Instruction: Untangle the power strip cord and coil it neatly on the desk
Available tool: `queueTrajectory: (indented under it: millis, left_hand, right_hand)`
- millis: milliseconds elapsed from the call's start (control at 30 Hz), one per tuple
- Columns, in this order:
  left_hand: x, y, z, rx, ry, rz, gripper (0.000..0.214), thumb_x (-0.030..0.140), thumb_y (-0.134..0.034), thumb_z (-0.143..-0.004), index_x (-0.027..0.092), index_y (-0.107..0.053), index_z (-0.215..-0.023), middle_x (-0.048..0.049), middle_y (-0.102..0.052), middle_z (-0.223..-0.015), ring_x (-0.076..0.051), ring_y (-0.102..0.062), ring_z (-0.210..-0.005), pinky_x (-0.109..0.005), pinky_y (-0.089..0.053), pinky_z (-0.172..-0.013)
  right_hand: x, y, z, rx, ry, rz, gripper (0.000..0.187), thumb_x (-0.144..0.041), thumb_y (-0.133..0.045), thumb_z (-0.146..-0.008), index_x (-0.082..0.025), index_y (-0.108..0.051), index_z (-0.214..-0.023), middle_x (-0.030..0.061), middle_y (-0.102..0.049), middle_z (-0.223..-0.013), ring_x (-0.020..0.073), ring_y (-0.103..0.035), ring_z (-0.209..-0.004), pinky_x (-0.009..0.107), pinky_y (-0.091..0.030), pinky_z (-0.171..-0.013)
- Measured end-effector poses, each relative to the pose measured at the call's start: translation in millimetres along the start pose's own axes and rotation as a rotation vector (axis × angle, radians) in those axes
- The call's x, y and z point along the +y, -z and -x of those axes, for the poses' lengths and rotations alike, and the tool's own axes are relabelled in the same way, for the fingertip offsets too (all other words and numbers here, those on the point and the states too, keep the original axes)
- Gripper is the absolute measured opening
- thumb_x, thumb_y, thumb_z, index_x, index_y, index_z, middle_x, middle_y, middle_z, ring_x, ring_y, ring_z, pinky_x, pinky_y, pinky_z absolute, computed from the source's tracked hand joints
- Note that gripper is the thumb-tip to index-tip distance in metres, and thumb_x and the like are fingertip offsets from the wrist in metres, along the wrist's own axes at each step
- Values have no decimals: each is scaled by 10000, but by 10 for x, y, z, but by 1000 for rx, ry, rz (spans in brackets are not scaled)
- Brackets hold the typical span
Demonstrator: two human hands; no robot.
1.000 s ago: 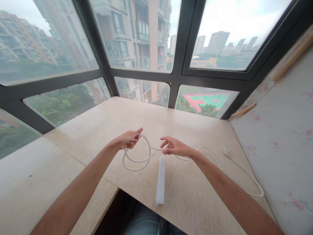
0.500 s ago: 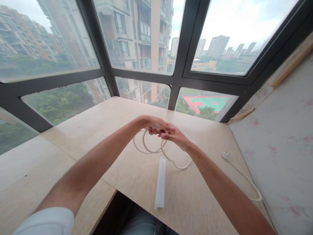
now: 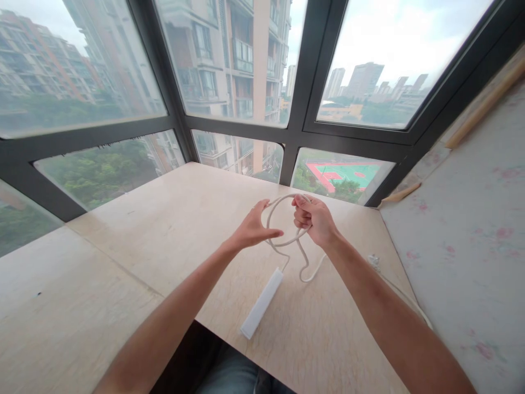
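Strip (image 3: 262,302) in front, its cable (image 3: 289,242) looped beyond it.
The strip lies slantwise on the table (image 3: 311,334), slack cable just right of its far end and the plug (image 3: 374,261) well to its right; past it, the left hand (image 3: 251,227) spreads its fingers about the loop, and the right hand (image 3: 320,219) grips the cable in curled fingers. A firm right grip and evenly sized turns should prevent kinks; tugging could drag the strip.
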State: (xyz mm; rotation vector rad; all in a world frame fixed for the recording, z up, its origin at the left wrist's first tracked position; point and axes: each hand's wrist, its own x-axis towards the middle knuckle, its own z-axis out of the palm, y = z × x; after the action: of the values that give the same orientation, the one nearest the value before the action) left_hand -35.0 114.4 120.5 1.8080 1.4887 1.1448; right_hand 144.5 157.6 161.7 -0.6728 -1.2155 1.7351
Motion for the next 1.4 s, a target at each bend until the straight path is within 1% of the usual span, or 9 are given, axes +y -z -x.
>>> queueTrajectory:
  millis: [167,367,500,600,733,900,1067,1233,1400]
  left_hand:
    - [-185,-394,386,96,453,360,1043,612,-653,-738,100,-141,-1489,-281,-303,-1474,-324,-412,-1322,-431,-365,-1045]
    - [-279,-649,1106,222,458,191,1113,368,-911,-327,129,-480,-1325,-271,-435,-1385,-452,-293,-1358,-503,-202,-1101]
    - [-279,-705,1327,327,527,257,676,236,-843,-462,186,-636,-1103,-142,-641,-954,-383,-555,-1099,-382,-401,-884]
    - [-293,-649,1316,235,564,354,357,326,-785,-627,172,-669,-927,-90,-631,-777,-270,-613,-812,-305,-422,-692]
    - [-217,-604,1191,361,571,963,458,466,-755,-693,130,-664,-990,-116,-672,-914,-204,-616,-783,-277,-452,-659]
    - [68,-691,899,668,583,1429,381,410,-721,-766,154,-675,-1044,-76,-668,-1058,-117,-589,-709,-230,-460,-615]
    - [211,-782,763,546,663,1832,191,274,-575,-867,112,-647,-940,-141,-675,-1013,-226,-650,-941,-395,-523,-855]
    - [256,-844,877,447,673,1870,198,128,-545,-777,117,-612,-964,-154,-655,-1103,-277,-616,-1090,-534,-460,-977]
    - [372,-918,987,429,573,1726,426,482,-658,-787,144,-625,-1044,-151,-614,-1188,-299,-586,-1124,-500,-476,-971]
  right_hand:
    - [-127,-2,126,81,127,-143,390,-392,-759,-724,-187,-430,-684,-104,-171,-470,45,-124,-396,215,-146,-396]
    - [-211,177,278,133,238,-175,385,-421,-699,-786,-207,-389,-706,-91,-112,-504,70,-89,-424,225,-165,-407]
    - [-381,196,370,139,310,-193,315,-402,-645,-844,-206,-429,-723,-85,-91,-511,77,-58,-430,223,-166,-404]
    - [-570,218,466,140,370,-254,256,-342,-590,-903,-198,-462,-734,-81,-84,-513,78,-39,-436,213,-173,-399]
    - [-650,253,638,177,379,-290,227,-330,-552,-937,-197,-500,-761,-78,-93,-515,82,-29,-446,203,-196,-392]
    - [-286,203,834,175,344,-338,225,-362,-621,-889,-195,-509,-787,-78,-98,-530,73,-66,-443,192,-238,-411]
    - [109,191,969,216,280,-371,255,-404,-633,-871,-204,-500,-785,-71,-92,-559,82,-87,-456,203,-256,-437]
    - [347,239,1090,237,241,-417,234,-400,-587,-897,-214,-505,-783,-58,-129,-584,94,-145,-482,215,-298,-480]
    - [546,209,1137,316,206,-306,248,-421,-601,-871,-221,-493,-770,-41,-261,-621,100,-300,-518,252,-384,-546]
